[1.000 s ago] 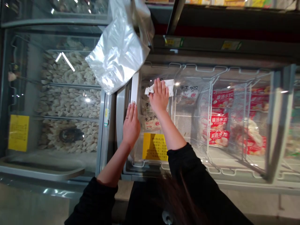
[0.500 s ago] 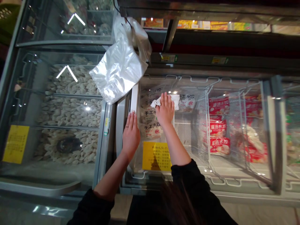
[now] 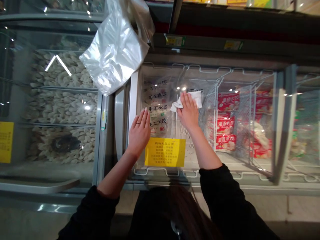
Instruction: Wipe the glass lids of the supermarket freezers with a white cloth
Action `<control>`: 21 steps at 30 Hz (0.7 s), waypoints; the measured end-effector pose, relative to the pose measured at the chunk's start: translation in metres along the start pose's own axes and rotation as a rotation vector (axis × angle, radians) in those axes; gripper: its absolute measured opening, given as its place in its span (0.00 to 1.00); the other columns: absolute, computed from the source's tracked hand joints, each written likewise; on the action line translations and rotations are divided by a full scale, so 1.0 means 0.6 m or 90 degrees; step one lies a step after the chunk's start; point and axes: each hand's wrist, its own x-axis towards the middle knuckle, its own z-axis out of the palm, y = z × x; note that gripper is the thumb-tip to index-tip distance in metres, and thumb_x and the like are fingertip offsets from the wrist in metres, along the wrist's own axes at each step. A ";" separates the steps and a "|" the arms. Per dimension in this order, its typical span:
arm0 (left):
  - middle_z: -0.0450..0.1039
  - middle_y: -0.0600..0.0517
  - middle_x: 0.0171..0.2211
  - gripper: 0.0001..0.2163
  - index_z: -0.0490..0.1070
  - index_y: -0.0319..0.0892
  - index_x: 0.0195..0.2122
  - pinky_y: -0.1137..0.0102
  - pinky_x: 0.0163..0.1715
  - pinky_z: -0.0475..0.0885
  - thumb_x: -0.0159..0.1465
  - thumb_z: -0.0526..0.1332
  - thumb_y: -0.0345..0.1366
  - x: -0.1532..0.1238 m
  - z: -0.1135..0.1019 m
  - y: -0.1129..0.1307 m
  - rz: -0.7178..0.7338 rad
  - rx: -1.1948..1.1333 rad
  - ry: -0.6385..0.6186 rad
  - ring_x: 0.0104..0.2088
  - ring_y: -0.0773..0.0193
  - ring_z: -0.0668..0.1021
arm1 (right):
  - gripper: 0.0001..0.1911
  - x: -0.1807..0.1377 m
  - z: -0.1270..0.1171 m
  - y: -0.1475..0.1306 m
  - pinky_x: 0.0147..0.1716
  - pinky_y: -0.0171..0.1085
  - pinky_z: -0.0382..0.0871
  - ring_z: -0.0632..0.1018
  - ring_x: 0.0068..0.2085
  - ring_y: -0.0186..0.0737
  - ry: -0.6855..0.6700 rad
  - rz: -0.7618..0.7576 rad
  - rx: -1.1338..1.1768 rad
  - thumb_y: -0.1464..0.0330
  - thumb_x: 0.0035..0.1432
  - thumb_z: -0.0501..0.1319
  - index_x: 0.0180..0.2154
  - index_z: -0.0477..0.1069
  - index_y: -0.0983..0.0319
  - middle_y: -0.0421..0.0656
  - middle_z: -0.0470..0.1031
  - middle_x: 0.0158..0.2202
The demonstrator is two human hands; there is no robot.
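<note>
On the glass lid of a shop freezer, a white cloth [image 3: 193, 99] is being pressed flat against the pane.

The right hand [image 3: 188, 111] lies spread over the cloth, fingers extended and pushing it onto the sliding glass lid [image 3: 202, 146], above the wire basket divider [image 3: 211, 110]. The left hand [image 3: 139, 131] rests open and flat on the same pane, near its left frame, holding nothing. How much of the glass is already wiped cannot be judged: reflections and glare dots cover it, so clean and smeared patches look alike, and the stretch to the right seems untouched. The dumpling packets [image 3: 157, 110] below show only dimly; a yellow notice [image 3: 165, 152] is too small to read, and a plastic bag [image 3: 113, 53] is cut off at the top.
</note>
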 end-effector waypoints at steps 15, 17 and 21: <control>0.55 0.41 0.78 0.29 0.56 0.37 0.77 0.52 0.78 0.52 0.76 0.49 0.33 0.002 0.123 0.071 -0.097 -0.006 0.071 0.79 0.55 0.55 | 0.36 -0.211 0.010 0.027 0.78 0.58 0.51 0.53 0.80 0.52 -0.037 0.031 0.018 0.66 0.72 0.50 0.78 0.53 0.62 0.45 0.52 0.80; 0.55 0.43 0.78 0.29 0.56 0.38 0.77 0.52 0.78 0.51 0.75 0.49 0.33 0.002 0.125 0.070 -0.098 -0.001 0.074 0.79 0.56 0.55 | 0.36 -0.188 0.013 0.024 0.78 0.59 0.48 0.52 0.80 0.54 0.004 0.103 0.019 0.67 0.73 0.48 0.78 0.52 0.65 0.47 0.49 0.80; 0.55 0.44 0.78 0.29 0.55 0.41 0.77 0.53 0.79 0.50 0.76 0.49 0.33 0.004 0.133 0.067 -0.100 -0.005 0.082 0.79 0.59 0.54 | 0.36 -0.143 0.028 -0.027 0.79 0.58 0.45 0.50 0.80 0.54 0.020 0.058 0.038 0.68 0.73 0.47 0.78 0.50 0.67 0.46 0.47 0.81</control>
